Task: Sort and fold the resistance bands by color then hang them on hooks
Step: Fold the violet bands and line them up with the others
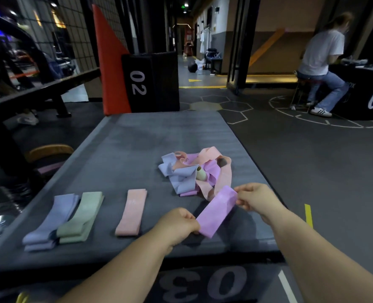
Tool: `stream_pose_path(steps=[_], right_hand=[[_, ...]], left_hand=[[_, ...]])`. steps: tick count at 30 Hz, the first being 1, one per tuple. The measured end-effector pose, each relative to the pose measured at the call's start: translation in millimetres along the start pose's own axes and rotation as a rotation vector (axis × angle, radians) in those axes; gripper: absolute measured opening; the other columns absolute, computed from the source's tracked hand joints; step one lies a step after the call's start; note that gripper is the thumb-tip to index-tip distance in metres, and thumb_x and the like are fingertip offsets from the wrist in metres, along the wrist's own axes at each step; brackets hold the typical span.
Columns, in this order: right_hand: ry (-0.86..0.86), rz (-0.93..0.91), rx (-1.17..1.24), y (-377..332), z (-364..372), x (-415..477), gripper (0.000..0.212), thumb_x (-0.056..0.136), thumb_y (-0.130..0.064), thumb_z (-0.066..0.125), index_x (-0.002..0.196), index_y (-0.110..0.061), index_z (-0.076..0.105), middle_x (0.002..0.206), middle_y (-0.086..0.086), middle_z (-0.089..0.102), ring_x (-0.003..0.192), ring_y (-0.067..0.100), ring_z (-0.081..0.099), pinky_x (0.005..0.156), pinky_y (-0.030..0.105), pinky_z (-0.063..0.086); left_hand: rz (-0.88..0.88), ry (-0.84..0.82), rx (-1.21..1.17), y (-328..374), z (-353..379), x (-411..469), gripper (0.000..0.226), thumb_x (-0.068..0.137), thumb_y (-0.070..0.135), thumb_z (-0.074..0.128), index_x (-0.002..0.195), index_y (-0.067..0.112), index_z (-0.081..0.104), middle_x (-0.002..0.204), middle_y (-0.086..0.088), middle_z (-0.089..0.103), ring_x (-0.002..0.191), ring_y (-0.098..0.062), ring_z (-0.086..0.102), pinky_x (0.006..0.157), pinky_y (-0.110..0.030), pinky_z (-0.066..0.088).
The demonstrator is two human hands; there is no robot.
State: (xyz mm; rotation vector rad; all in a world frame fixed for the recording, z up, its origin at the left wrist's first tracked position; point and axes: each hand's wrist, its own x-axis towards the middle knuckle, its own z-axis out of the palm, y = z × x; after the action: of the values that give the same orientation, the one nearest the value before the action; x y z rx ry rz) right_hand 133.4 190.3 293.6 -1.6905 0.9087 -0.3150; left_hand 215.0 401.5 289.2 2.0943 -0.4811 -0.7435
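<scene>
Grip check: your left hand (179,224) pinches the near end of a purple band (217,212), with its fingers (191,217) curled over the edge. Your right hand (255,199) pinches the far end between thumb and fingers (243,204). So both hands are closed on the same band. It is pulled flat between them, running diagonally from near-left to far-right, just above the grey surface (137,136) at its near right part.

Sorted items sit along the near left of the surface. A folded lavender stack (49,221) is furthest left. A folded green stack (80,217) lies just beside it, touching it and overlapping its right edge. A folded pink band (132,213) lies flat further right, apart from the green stack and left of your left hand.

An unsorted pile (194,171) sits just beyond the held band. It is a tangle of lavender, pink and purple bands with a small green piece in the middle. One pink strand of it reaches down to the far end of the held band; I cannot tell whether they touch.

The front face below the surface shows the number 03 (203,285). Beyond the far edge stand a black box marked 02 (150,82) and an orange pad (109,66) beside it. A seated person (321,62) is at far right, well apart from you.
</scene>
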Motion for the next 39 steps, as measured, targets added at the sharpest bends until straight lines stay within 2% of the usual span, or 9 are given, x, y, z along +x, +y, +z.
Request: stream_pose_path(steps=[3,8,14,20,24,28,31,35,39], right_hand=[[-0.016,-0.066,-0.068,-14.8,27.6,-9.3,0.018,0.087,0.000,0.059,0.091,-0.013,0.070,0.080,0.005,0.068,0.066,0.011,0.060,0.042,0.009,0.041],[-0.086,-0.202,-0.191,-42.1,84.1,-14.2,0.019,0.086,-0.002,0.061,0.092,-0.015,0.073,0.074,-0.002,0.067,0.052,0.004,0.058,0.047,0.008,0.043],[-0.173,-0.394,-0.459,-78.5,155.9,-12.9,0.020,0.090,-0.014,0.059,0.101,-0.022,0.074,0.080,-0.009,0.067,0.070,0.009,0.059,0.055,0.009,0.041],[-0.238,-0.482,-0.653,-99.3,228.8,-4.5,0.029,0.089,-0.010,0.057,0.111,-0.021,0.072,0.116,-0.004,0.070,0.109,0.015,0.062,0.091,0.018,0.042],[-0.286,-0.485,-0.727,-99.4,257.6,3.3,0.031,0.087,-0.011,0.054,0.109,-0.024,0.072,0.116,-0.008,0.069,0.107,0.012,0.062,0.089,0.017,0.045],[-0.277,-0.456,-0.748,-98.3,276.4,8.8,0.032,0.083,-0.012,0.054,0.104,-0.027,0.073,0.111,-0.010,0.070,0.103,0.012,0.064,0.091,0.024,0.050],[-0.271,-0.470,-0.810,-97.8,284.2,11.0,0.028,0.083,-0.016,0.055,0.100,-0.029,0.072,0.108,-0.010,0.071,0.102,0.014,0.064,0.089,0.025,0.051],[-0.267,-0.500,-0.836,-93.3,290.6,12.9,0.027,0.083,-0.015,0.053,0.096,-0.031,0.071,0.103,-0.010,0.071,0.096,0.014,0.064,0.080,0.024,0.052],[-0.248,-0.549,-0.859,-88.9,295.2,13.8,0.029,0.084,-0.014,0.052,0.099,-0.029,0.070,0.105,-0.007,0.070,0.099,0.018,0.063,0.080,0.025,0.051]], left_hand=[[0.017,0.062,-0.019,-10.8,-22.9,-18.4,0.012,0.075,0.021,0.070,0.068,0.021,0.060,0.050,0.010,0.051,0.047,-0.006,0.041,0.041,-0.017,0.029],[-0.016,0.190,-0.123,-40.3,-63.4,-38.7,0.013,0.074,0.020,0.071,0.068,0.021,0.060,0.049,0.012,0.049,0.045,-0.006,0.039,0.042,-0.018,0.028],[-0.074,0.399,-0.206,-77.5,-99.1,-46.4,0.012,0.074,0.019,0.070,0.072,0.016,0.059,0.063,0.004,0.056,0.059,-0.011,0.047,0.054,-0.024,0.032],[-0.108,0.605,-0.218,-106.1,-115.5,-47.5,0.013,0.081,0.019,0.060,0.070,0.019,0.053,0.064,0.004,0.054,0.059,-0.011,0.047,0.051,-0.027,0.030],[-0.150,0.689,-0.277,-121.6,-116.9,-43.2,0.004,0.082,0.023,0.063,0.082,0.019,0.062,0.075,0.003,0.063,0.075,-0.019,0.058,0.065,-0.028,0.041],[-0.160,0.715,-0.371,-133.0,-117.4,-41.0,0.008,0.079,0.029,0.069,0.081,0.023,0.063,0.074,0.005,0.067,0.072,-0.021,0.065,0.072,-0.035,0.055],[-0.146,0.714,-0.406,-136.3,-116.9,-42.1,0.011,0.078,0.027,0.073,0.078,0.024,0.063,0.074,0.008,0.068,0.072,-0.014,0.065,0.075,-0.033,0.053],[-0.132,0.721,-0.427,-138.9,-113.2,-42.1,0.019,0.078,0.023,0.076,0.076,0.026,0.058,0.076,0.014,0.064,0.075,0.001,0.060,0.063,-0.011,0.041],[-0.160,0.751,-0.424,-143.0,-110.4,-39.5,0.024,0.077,0.027,0.077,0.077,0.022,0.053,0.073,0.007,0.066,0.070,-0.010,0.063,0.068,-0.026,0.047]])
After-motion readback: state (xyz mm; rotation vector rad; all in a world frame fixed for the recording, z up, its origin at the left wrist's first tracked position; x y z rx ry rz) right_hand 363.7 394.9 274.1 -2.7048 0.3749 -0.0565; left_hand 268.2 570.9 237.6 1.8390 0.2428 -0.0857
